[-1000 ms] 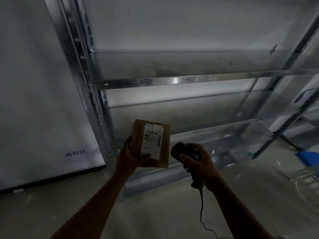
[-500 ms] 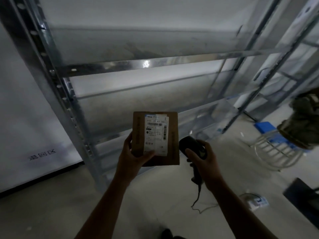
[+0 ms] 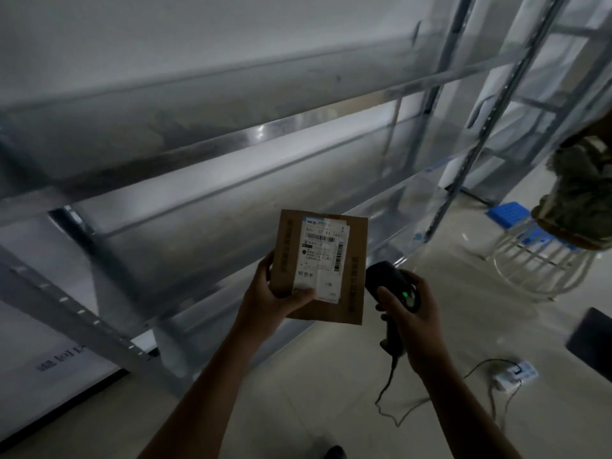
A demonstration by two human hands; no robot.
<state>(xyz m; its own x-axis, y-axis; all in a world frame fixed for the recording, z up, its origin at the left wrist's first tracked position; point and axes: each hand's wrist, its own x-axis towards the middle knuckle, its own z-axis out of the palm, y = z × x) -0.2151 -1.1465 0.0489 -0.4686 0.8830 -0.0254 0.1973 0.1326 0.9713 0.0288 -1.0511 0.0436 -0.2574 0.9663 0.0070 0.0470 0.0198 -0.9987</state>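
A flat brown cardboard parcel [image 3: 354,276] with a white shipping label [image 3: 323,256] faces me, held upright in front of the metal shelving. My left hand [image 3: 271,296] grips its lower left corner, thumb across the label's bottom edge. My right hand [image 3: 414,323] grips a black handheld barcode scanner [image 3: 384,283] just right of the parcel; a green light glows on the scanner's back. The scanner's cable [image 3: 390,402] hangs down to the floor.
Bare galvanised metal shelving [image 3: 231,140] fills the view ahead, with more racks at the right [image 3: 516,77]. A white wire basket [image 3: 543,266] and a blue crate [image 3: 506,215] stand at the right. A power strip [image 3: 513,374] lies on the pale floor. Another person's gloved hand [image 3: 583,193] shows at the right edge.
My view has swung right and tilted, bringing the basket, crate and power strip into sight. The parcel has risen a little and the scanner now shows a green light.
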